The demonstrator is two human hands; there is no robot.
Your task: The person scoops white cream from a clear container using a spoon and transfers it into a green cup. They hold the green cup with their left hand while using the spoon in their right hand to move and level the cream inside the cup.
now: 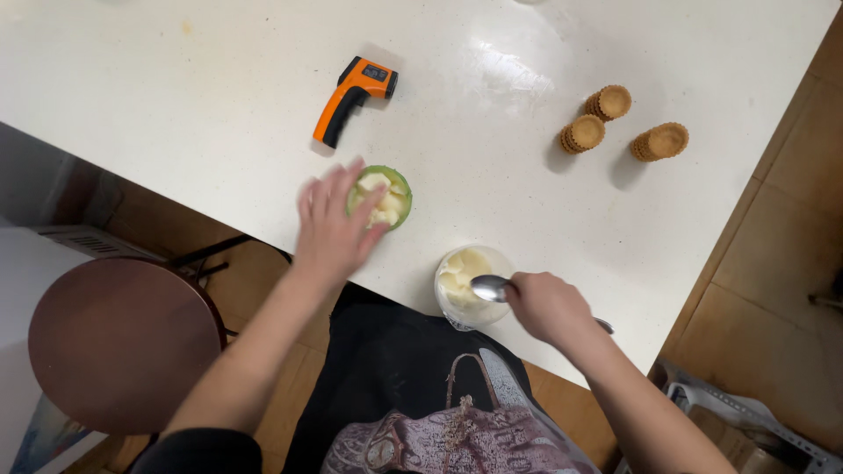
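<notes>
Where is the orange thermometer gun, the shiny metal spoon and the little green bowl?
orange and black thermometer gun (349, 99): head view, on its orange handle.
shiny metal spoon (488, 287): head view, on its bowl.
small green bowl of pale chunks (400, 182): head view, on its rim.

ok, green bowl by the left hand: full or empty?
Full: the green bowl holds pale yellow chunks up to its rim; the left hand rests on its edge.
</notes>
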